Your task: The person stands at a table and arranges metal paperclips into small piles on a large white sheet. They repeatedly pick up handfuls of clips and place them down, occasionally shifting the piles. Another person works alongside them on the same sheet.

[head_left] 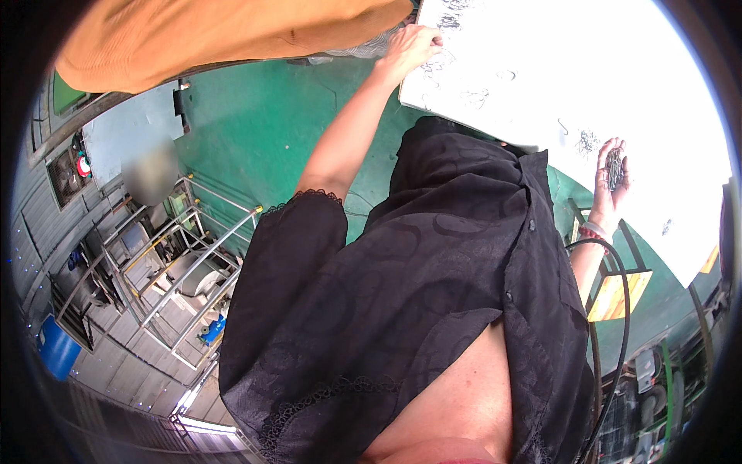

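Note:
My left hand [416, 48] is at the left edge of the white table [533, 85], its fingers curled in at the tabletop. Anything between those fingertips is too small to make out. Beside it lies a loose cluster of thin dark wire-like pieces [433, 69]. My right hand [613, 174] is turned palm up at the near side of the table, cupping a bunch of thin metal pieces [614, 168]. Just left of this hand is a small heap of similar dark pieces [587, 141]. A single hook-shaped piece [563, 124] lies nearby.
Another heap of dark pieces [454, 15] is on the table's far left. Orange cloth [232, 35] hangs across the upper left. A wooden stool [620, 296] and a black cable [627, 309] are beside my right arm. Metal tube frames [205, 267] stand at left on the green floor [255, 116].

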The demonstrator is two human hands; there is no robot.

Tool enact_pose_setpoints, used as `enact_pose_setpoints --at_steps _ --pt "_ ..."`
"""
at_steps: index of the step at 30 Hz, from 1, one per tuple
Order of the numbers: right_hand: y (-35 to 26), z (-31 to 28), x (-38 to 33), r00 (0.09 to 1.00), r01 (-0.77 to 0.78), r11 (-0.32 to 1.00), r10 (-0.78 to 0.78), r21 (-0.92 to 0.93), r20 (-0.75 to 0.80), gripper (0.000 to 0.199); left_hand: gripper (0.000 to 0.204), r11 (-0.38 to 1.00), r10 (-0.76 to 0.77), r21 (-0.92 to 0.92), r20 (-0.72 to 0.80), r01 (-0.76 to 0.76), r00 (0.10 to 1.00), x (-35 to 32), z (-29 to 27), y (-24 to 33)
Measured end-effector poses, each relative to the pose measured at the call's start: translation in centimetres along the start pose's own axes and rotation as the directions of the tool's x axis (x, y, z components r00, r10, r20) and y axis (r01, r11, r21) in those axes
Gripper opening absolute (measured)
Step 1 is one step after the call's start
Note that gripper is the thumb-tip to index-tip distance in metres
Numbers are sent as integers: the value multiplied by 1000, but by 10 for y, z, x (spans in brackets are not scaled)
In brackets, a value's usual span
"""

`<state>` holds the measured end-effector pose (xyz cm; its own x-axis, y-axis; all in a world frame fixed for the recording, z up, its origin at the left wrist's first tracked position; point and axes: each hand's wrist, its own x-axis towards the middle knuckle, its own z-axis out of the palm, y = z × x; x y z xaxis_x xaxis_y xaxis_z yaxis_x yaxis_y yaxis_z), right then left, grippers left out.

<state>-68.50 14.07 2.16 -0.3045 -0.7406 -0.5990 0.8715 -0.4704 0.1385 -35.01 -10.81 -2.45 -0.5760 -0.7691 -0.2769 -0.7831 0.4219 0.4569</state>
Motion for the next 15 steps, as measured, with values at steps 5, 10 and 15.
enact_pose_setpoints --at_steps 5,10,15 --pt "-1 -3 -1 999 6 999 -5 39 -33 39 20 980 -75 189 36 67 997 -13 8 10" --pt "6 4 -4 998 -55 995 58 85 -34 39 19 939 62 344 -90 -27 994 -19 30 11" --pt "6 4 0 997 -75 995 77 72 -22 38 22 978 -86 191 -5 86 996 -28 25 19"
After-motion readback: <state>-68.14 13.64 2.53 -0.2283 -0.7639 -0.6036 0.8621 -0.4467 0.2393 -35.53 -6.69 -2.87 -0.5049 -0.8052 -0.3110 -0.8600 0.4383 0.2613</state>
